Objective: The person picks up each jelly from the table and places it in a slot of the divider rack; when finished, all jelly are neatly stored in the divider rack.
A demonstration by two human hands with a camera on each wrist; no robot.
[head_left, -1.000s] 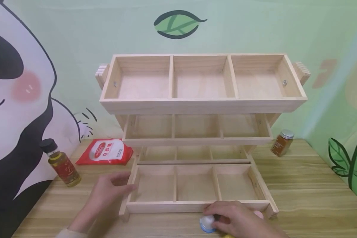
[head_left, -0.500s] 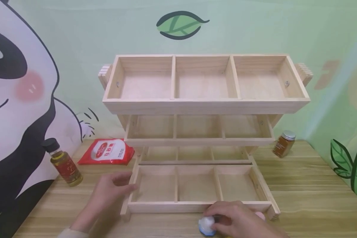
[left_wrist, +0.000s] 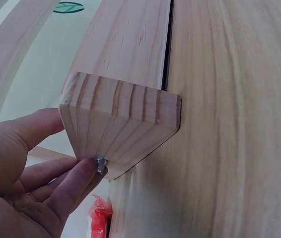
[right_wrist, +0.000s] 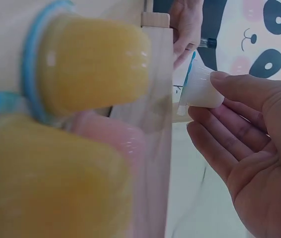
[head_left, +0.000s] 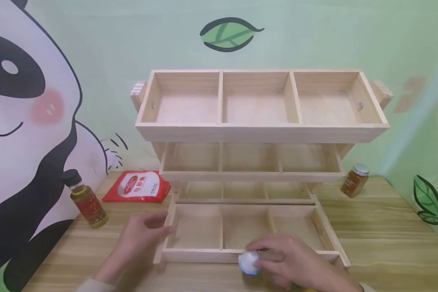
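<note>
My right hand [head_left: 293, 255] pinches a small white jelly cup [head_left: 249, 263] with a blue rim, at the front board of the lowest tray. In the right wrist view the thumb and fingertips hold the cup [right_wrist: 203, 88] by its narrow end. My left hand [head_left: 140, 233] grips the left side of the tiered wooden storage box [head_left: 263, 134]. The left wrist view has its thumb and fingers on either side of the wooden rail [left_wrist: 120, 109], with a fingertip at a metal bolt [left_wrist: 102, 165]. The box's visible compartments hold nothing.
Large in the right wrist view are two yellow jelly cups [right_wrist: 96, 64] and a pink one [right_wrist: 113, 134] by the box's front. An oil bottle [head_left: 89, 205] and a red-and-white packet [head_left: 140, 186] stand and lie left of the box; a silver-lidded jar [head_left: 355, 181] stands right.
My right hand has lifted the white jelly cup from the table up to the tray's front edge. My left hand keeps its place on the box. The head view has shifted slightly.
</note>
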